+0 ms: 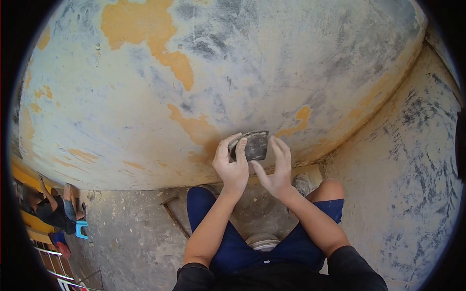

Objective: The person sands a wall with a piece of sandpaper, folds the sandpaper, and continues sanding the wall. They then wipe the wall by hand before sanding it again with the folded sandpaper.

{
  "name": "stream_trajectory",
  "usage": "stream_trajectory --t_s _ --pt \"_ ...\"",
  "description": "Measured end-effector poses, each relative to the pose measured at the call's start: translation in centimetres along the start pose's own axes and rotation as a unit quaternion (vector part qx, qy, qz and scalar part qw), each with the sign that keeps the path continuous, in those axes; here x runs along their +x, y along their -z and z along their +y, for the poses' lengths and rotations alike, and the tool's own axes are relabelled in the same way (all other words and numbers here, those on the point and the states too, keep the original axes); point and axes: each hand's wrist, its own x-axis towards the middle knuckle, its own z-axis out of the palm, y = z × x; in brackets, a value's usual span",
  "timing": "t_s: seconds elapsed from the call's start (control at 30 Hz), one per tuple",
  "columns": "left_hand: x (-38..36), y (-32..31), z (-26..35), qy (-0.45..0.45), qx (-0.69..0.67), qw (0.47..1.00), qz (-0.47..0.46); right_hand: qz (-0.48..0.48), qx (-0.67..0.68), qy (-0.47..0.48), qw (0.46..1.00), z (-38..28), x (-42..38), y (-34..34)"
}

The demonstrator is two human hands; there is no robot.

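My left hand (232, 164) grips a dark grey, dusty piece of sandpaper (256, 146) by its left edge, the thumb lying on the near face. The piece is roughly rectangular and slightly curved. Just to the right of it, my right hand (276, 169) has thumb and fingers spread apart, with a small gap visible between them and the sandpaper. Pale dust covers both hands. Behind them rises a wall (272, 72) with white and grey filler and bare orange-yellow patches.
A second wall (403, 184) meets the first at a corner on the right. A hammer-like tool (174, 216) rests on the dusty floor (126, 233) beside my left knee. Far left, another person (56, 211) sits near a blue stool (81, 229), close to white railings (53, 259).
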Motion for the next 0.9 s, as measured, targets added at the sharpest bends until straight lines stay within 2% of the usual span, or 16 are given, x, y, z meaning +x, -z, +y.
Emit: stream_trajectory --t_s 0.07,0.1,0.13,0.17,0.3,0.37,0.4,0.47,0.53,0.6,0.67,0.73,0.83,0.9 --pt "0.7 0.5 -0.1 -0.033 0.044 0.998 0.023 0.006 0.04 -0.031 0.999 -0.2 0.4 0.0" --pt "1.0 0.7 0.6 -0.08 0.079 0.994 0.01 -0.017 0.142 -0.155 0.977 -0.2 0.3 -0.1" --pt "1.1 0.9 1.0 -0.126 0.115 0.985 -0.002 -0.042 0.241 -0.276 0.93 -0.2 0.3 -0.4" --pt "1.2 1.0 0.9 -0.127 0.118 0.985 0.003 -0.023 0.269 -0.284 0.92 -0.1 0.3 -0.9" --pt "2.1 1.4 1.0 -0.186 0.144 0.972 0.014 -0.048 0.288 -0.284 0.913 0.5 0.3 -3.2" --pt "2.8 2.0 1.5 -0.214 0.145 0.966 0.031 -0.022 0.197 -0.164 0.966 -0.1 0.7 -4.5" --pt "3.8 2.5 2.0 -0.222 0.151 0.963 0.035 -0.02 0.207 -0.159 0.965 -0.7 1.4 -5.3" --pt "4.8 3.3 3.4 -0.235 0.181 0.954 0.046 0.032 0.188 -0.087 0.978 -2.7 2.1 -6.6" --pt "6.0 3.8 5.2 -0.212 0.169 0.961 0.063 0.053 0.22 -0.109 0.968 -4.1 2.9 -8.2" --pt "7.5 4.4 6.4 -0.261 0.199 0.939 0.104 -0.011 0.29 -0.153 0.945 -4.8 4.0 -8.8" --pt "8.5 4.5 6.5 -0.261 0.189 0.939 0.122 -0.003 0.297 -0.141 0.944 -5.0 4.7 -9.3" --pt "9.0 4.3 6.6 -0.298 0.196 0.926 0.125 0.078 0.292 -0.125 0.945 -5.2 5.2 -9.6" --pt "8.1 3.2 5.8 -0.272 0.194 0.935 0.116 0.082 0.313 -0.171 0.931 -4.4 3.9 -10.1" --pt "9.1 2.4 5.6 -0.302 0.197 0.923 0.136 0.099 0.332 -0.165 0.923 -3.7 4.7 -10.0"
